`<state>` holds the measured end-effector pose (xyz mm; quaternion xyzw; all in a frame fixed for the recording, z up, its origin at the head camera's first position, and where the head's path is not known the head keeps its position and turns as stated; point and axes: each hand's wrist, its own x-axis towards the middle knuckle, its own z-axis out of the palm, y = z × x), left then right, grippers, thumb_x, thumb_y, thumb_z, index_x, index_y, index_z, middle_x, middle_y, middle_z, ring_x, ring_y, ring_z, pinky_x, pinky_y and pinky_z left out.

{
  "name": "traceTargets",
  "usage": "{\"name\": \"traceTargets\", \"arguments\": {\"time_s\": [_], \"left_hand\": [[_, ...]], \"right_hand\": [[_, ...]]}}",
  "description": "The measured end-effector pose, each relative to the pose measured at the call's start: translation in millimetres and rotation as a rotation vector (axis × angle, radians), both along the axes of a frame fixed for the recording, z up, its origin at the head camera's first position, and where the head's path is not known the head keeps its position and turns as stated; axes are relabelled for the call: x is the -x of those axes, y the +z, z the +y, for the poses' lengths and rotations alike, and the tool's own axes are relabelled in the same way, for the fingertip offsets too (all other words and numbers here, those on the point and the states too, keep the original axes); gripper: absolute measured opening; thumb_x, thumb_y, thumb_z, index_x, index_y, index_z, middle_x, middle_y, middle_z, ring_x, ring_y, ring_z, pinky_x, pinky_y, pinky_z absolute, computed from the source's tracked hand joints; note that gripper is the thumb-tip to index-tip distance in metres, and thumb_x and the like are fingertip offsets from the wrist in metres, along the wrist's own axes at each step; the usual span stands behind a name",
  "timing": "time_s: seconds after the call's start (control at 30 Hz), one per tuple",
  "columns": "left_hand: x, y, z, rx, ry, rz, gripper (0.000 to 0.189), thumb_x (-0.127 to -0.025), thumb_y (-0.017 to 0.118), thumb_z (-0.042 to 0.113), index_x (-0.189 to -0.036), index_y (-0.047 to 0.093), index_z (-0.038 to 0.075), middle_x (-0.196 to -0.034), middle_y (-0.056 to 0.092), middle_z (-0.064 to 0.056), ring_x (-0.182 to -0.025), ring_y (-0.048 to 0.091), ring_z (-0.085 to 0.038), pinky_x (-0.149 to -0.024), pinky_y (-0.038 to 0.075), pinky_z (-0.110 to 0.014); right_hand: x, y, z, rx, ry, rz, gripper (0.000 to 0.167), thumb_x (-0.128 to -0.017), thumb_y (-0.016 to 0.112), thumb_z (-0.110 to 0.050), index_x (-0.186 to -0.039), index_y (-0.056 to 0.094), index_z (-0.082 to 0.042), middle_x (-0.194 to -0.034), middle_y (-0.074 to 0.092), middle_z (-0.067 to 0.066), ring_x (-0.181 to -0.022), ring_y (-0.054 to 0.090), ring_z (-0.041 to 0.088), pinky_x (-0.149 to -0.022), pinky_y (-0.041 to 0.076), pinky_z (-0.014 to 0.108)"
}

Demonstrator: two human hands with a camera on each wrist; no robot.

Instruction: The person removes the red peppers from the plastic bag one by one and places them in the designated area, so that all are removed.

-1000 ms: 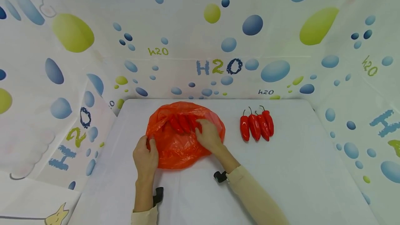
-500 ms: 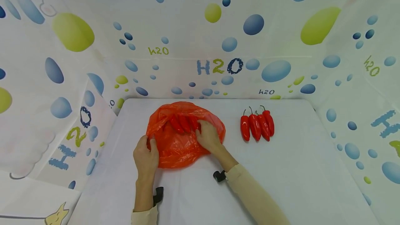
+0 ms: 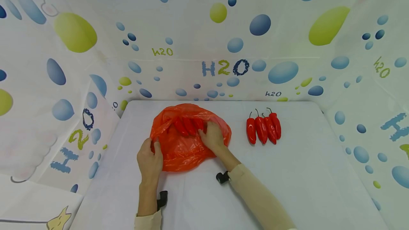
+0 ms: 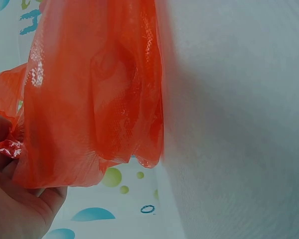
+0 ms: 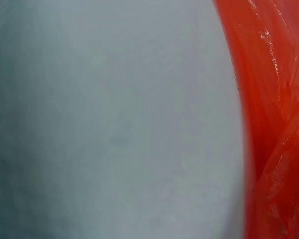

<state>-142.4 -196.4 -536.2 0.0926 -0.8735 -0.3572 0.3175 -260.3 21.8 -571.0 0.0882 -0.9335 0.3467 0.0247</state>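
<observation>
A thin red-orange plastic bag [image 3: 179,155] lies spread on the table with its mouth open toward me. Inside it, several red chili peppers [image 3: 181,127] lie side by side. My left hand [image 3: 150,159] pinches the bag's left edge between thumb and fingers; the left wrist view shows this hand [image 4: 20,204] with the film hanging beside it. Reaching into the bag's right side, my right hand [image 3: 213,137] has its thumb and fingers at the rightmost pepper [image 3: 198,123]; its fingertips are partly hidden. The right wrist view catches only bag film [image 5: 279,124] and tabletop.
Several more red chili peppers [image 3: 261,130] with curled stems stand in a row right of the bag, on the white tabletop [image 3: 306,173]. Patterned sheeting [image 3: 179,17] walls the table at the back and both sides.
My right hand has shifted slightly about the rightmost pepper, its fingers moving from over it to its right side. My left hand keeps its hold on the bag's edge.
</observation>
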Motion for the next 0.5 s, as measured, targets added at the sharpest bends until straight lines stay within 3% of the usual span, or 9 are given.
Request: {"name": "traceTargets", "arguments": {"time_s": [0.17, 0.37, 0.5], "left_hand": [[0.1, 0.6, 0.0, -0.006, -0.004, -0.003, 0.02, -0.106, 0.057, 0.012, -0.106, 0.067, -0.005, -0.094, 0.068, -0.019, -0.079, 0.061, -0.032, -0.075, 0.057, -0.044], [-0.8, 1.5, 0.4, -0.007, 0.0, -0.005, 0.019, -0.106, 0.057, 0.012, -0.104, 0.067, -0.004, -0.091, 0.067, -0.018, -0.076, 0.06, -0.031, -0.072, 0.055, -0.043], [-1.0, 1.7, 0.7, -0.004, 0.003, -0.006, 0.018, -0.105, 0.057, 0.012, -0.102, 0.066, -0.003, -0.088, 0.066, -0.017, -0.074, 0.058, -0.03, -0.07, 0.054, -0.041]], "right_hand": [[4.1, -3.3, 1.9, 0.031, 0.034, 0.032, 0.035, -0.098, 0.073, -0.028, -0.125, 0.064, -0.007, -0.112, 0.069, 0.006, -0.104, 0.061, 0.023, -0.095, 0.054, 0.039], [3.6, -5.8, 2.8, 0.087, 0.009, -0.001, 0.022, -0.096, 0.075, -0.024, -0.11, 0.068, -0.01, -0.086, 0.068, 0.0, -0.082, 0.062, 0.018, -0.075, 0.056, 0.032], [1.9, -5.3, 2.0, 0.116, -0.024, -0.038, 0.02, -0.095, 0.075, -0.023, -0.106, 0.067, -0.008, -0.078, 0.065, 0.0, -0.073, 0.061, 0.018, -0.066, 0.053, 0.029]]}}
